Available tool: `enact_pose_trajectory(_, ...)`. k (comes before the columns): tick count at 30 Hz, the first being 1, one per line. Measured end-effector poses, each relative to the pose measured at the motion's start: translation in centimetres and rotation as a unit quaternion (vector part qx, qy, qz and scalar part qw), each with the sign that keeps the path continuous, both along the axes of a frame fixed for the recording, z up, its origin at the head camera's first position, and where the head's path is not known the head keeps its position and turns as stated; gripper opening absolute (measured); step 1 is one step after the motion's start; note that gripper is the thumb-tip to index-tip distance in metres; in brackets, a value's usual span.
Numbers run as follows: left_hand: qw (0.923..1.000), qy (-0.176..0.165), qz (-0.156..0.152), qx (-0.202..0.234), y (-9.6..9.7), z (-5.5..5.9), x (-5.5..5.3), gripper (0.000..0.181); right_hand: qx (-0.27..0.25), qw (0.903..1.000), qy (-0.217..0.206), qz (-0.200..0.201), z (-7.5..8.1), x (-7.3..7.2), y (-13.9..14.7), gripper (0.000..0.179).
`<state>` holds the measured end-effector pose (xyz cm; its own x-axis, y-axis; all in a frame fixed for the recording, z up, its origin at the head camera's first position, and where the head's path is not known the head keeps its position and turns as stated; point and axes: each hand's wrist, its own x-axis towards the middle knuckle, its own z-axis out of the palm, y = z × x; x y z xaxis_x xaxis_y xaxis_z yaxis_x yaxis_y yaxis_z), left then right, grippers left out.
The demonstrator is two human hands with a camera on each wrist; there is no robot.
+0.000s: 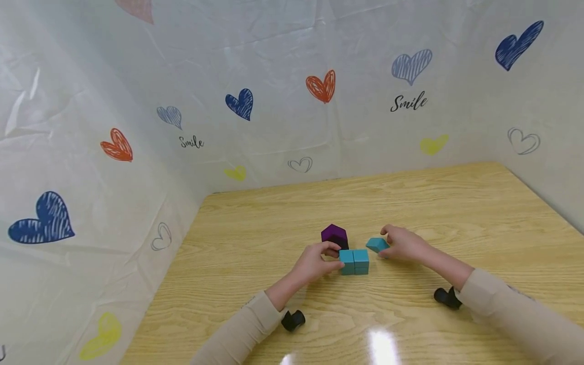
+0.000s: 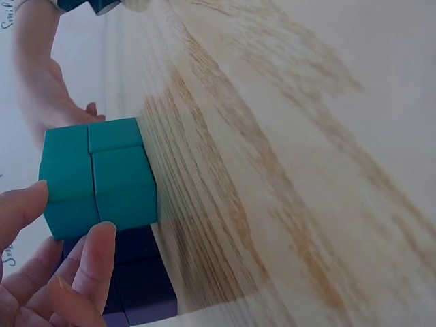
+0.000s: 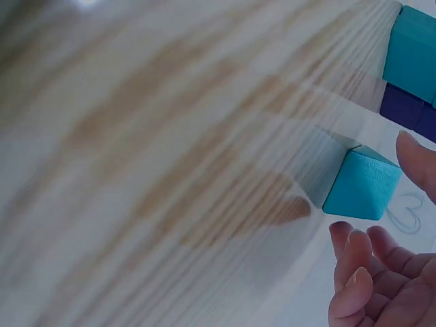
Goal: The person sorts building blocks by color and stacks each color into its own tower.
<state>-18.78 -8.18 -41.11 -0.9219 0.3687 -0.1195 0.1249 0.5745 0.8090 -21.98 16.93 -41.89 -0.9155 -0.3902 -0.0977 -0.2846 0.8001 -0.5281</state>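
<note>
Teal blocks point(image 1: 354, 261) stand together on the table, with seams between them in the left wrist view. My left hand point(image 1: 317, 261) is at their left side and pinches the left part with thumb and fingertips. Just behind sits a dark purple block point(image 1: 334, 234) with an angular outline, made of several pieces; the left fingers partly hide it. To the right lies a separate teal block point(image 1: 376, 245) with slanted sides. My right hand point(image 1: 403, 244) reaches around this block, thumb and fingers spread on either side. A gap shows between its fingertips and the block in the right wrist view.
The wooden table point(image 1: 255, 228) has a back edge against a white curtain point(image 1: 274, 137) printed with hearts and words. A black device point(image 1: 293, 320) is at the left cuff, and another black device point(image 1: 447, 298) is by the right cuff.
</note>
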Motion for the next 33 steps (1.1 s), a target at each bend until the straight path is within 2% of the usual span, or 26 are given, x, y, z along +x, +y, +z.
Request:
enact_pose_trajectory(6,1.0,0.008,-0.003,-0.003,-0.1,0.0,0.1,0.033,0.005,1.0,0.004,0.007,-0.1,-0.2,-0.2,0.047)
enact_pose_trajectory(13,1.0,-0.004,0.004,0.0,0.0,0.1,0.2,0.033,0.001,0.9995,0.012,0.029,0.1,-0.5,-0.1,0.038)
enact_pose_trajectory(20,1.0,-0.005,0.006,0.001,0.0,0.2,0.3,0.033,-0.027,0.9985,0.016,0.044,0.0,-1.0,0.4,0.034)
enact_pose_trajectory(25,0.9999,-0.006,0.008,0.003,0.0,0.2,0.3,0.032,-0.055,0.9976,-0.007,0.043,0.1,-1.3,0.8,0.035)
enact_pose_trajectory(33,0.9999,-0.01,0.011,0.004,-0.1,0.0,0.3,0.032,-0.064,0.9968,-0.019,0.043,-0.1,-1.5,0.9,0.037)
